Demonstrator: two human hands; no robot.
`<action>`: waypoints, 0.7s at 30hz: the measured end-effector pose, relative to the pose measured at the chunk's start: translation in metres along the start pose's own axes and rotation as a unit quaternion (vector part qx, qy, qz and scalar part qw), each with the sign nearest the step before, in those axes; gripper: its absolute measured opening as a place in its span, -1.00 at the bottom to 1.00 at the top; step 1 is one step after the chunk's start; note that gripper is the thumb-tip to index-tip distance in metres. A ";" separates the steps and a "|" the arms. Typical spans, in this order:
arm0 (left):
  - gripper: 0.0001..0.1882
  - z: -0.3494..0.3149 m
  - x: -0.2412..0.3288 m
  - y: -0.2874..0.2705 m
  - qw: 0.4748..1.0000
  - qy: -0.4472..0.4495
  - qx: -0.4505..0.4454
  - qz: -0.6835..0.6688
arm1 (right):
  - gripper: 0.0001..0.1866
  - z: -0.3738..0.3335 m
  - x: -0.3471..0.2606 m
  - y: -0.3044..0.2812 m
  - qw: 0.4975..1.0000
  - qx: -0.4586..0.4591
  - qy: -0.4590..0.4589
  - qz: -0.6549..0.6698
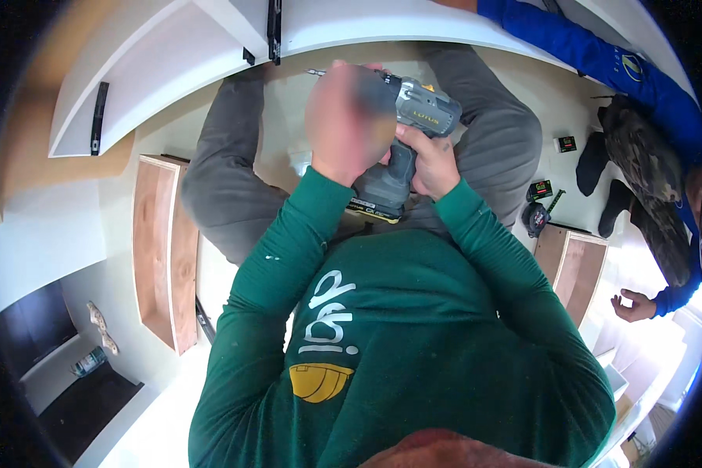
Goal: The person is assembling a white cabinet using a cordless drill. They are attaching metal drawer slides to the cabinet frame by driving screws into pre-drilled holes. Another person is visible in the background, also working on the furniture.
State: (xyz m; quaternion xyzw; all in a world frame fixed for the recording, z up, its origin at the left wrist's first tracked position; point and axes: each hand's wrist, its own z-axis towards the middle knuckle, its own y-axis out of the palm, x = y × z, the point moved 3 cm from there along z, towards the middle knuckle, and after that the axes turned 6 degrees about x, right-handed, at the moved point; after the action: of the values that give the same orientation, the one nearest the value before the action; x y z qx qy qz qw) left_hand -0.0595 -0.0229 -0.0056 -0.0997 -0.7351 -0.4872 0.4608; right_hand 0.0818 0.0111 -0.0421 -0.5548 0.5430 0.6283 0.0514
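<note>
A grey cordless drill (423,109) with a yellow-edged battery at its base is held in front of my chest, nose pointing left. My right hand (433,162) is closed round its grip, thumb up near the motor housing. My left hand (339,129) is closed over the chuck end; a blur covers much of it, so its finger placement is unclear. Past its far side a thin metal driver bit (315,72) sticks out. Just beyond the hands runs a white cabinet panel (351,27) with a black drawer slide (274,31) fixed to it.
Wooden drawer boxes stand at left (183,265) and right (569,261). A tape measure (534,218) and small dark boxes (540,189) lie on the floor by my right knee. Another person in a blue sleeve (600,58) sits at right, one arm along the panel.
</note>
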 end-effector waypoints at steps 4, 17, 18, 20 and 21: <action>-0.60 0.004 -0.004 0.022 0.994 -0.070 0.057 -0.057 | -0.60 -0.008 -0.002 -0.012 1.000 -0.017 0.012 -0.004; -0.76 0.003 -0.055 -0.002 0.956 -0.227 0.129 -0.132 | -0.82 -0.030 0.024 -0.034 0.974 0.075 -0.072 -0.199; -0.76 0.004 -0.057 -0.001 0.957 -0.231 0.124 -0.127 | -0.81 -0.031 0.026 -0.038 0.970 0.080 -0.086 -0.214; -0.76 0.009 -0.060 0.001 0.957 -0.240 0.113 -0.117 | -0.79 -0.027 0.031 -0.046 0.966 0.089 -0.102 -0.220; -0.75 0.008 -0.062 0.004 0.955 -0.240 0.114 -0.129 | -0.78 -0.029 0.030 -0.046 0.968 0.095 -0.099 -0.212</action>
State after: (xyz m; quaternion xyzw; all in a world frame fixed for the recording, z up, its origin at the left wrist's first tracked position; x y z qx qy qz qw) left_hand -0.0275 0.0041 -0.0523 -0.0646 -0.8813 -0.4174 0.2121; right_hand 0.1195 -0.0081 -0.0878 -0.5845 0.4624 0.6008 0.2890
